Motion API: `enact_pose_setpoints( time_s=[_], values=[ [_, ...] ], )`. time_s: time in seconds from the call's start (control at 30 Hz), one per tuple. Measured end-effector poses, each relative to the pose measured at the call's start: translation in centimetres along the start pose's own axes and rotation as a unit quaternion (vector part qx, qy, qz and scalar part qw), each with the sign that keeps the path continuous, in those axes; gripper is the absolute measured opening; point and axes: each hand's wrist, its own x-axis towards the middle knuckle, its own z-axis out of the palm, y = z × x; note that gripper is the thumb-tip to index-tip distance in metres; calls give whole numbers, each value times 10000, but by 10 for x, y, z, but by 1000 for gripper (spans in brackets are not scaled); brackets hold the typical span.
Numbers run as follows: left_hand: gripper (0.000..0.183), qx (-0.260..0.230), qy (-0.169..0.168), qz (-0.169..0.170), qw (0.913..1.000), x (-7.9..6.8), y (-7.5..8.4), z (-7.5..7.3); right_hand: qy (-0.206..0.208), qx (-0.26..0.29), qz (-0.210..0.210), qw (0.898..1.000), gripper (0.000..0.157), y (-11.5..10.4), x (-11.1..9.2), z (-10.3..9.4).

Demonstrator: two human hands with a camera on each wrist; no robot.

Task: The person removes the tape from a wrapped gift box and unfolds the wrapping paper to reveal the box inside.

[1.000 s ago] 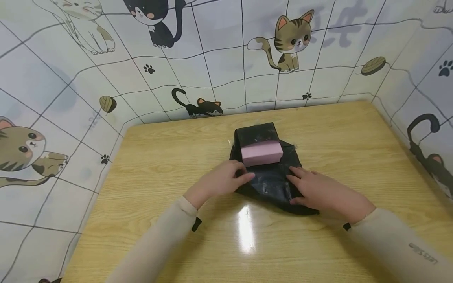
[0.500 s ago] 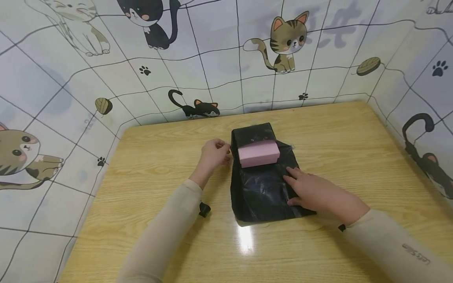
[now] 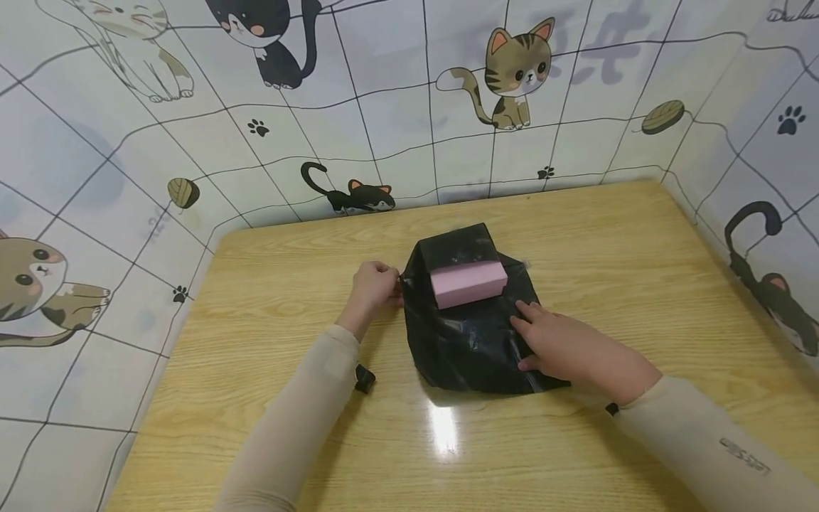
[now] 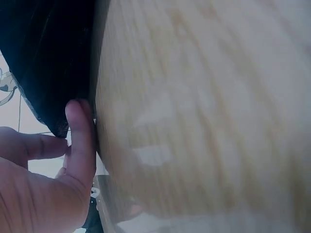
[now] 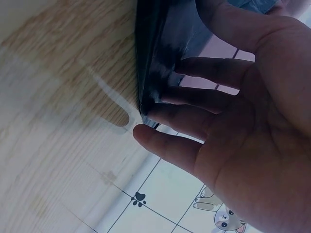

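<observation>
A pink box (image 3: 468,283) sits on a sheet of black plastic (image 3: 473,348), and a flap of the same plastic is folded over its far side. My left hand (image 3: 372,290) pinches the plastic's left corner between thumb and fingers and holds it off to the side. The left wrist view shows that corner of black plastic (image 4: 53,63) between the fingertips. On the right part of the plastic rests my right hand (image 3: 563,347), its fingers spread and fairly straight. In the right wrist view the fingers (image 5: 184,119) touch the black plastic (image 5: 163,53).
The wooden table (image 3: 288,284) lies under everything, with a bright light reflection (image 3: 443,430) near its front. Behind and beside it stand walls (image 3: 397,85) covered with a cat-and-grid print. Bits of clear tape (image 3: 526,264) seem to stick out at the plastic's right edge.
My left hand has moved from the plastic's front left part to its left corner, pinched it and drawn it leftward. The near edge first unfolded, then lifted slightly. My right hand stays put.
</observation>
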Motion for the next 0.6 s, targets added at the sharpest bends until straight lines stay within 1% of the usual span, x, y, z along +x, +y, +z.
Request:
enact_pose_setpoints(
  time_s=[0.07, 0.13, 0.27, 0.33, 0.4, 0.5, 0.53, 0.6],
  values=[
    [30, 155, -47, 100, 9998, 1, -1, 0, -3, -9, 8, 10000, 78, 0, 0, 0],
    [33, 368, -118, 289, 9988, 2, 0, 0, -14, -28, 28, 10000, 78, 0, 0, 0],
    [35, 866, -210, 860, 9923, 3, 3, 1, 113, -251, -12, 9996, 79, 0, 2, -5],
    [33, 1004, -226, 1060, 9890, 3, 5, 2, 445, -437, -116, 9980, 74, -1, 4, -12],
    [32, 997, -285, 1160, 9878, 4, 7, 3, 952, -637, -258, 9931, 65, -3, 9, -21],
    [29, 983, -252, 1224, 9873, 4, 8, 4, 1826, -723, -494, 9793, 46, -10, 21, -35],
    [29, 961, -222, 1225, 9876, 5, 8, 4, 2034, -723, -581, 9747, 41, -12, 27, -39],
    [29, 932, -148, 1218, 9881, 5, 8, 5, 2281, -711, -814, 9676, 33, -19, 39, -44]
  ],
)
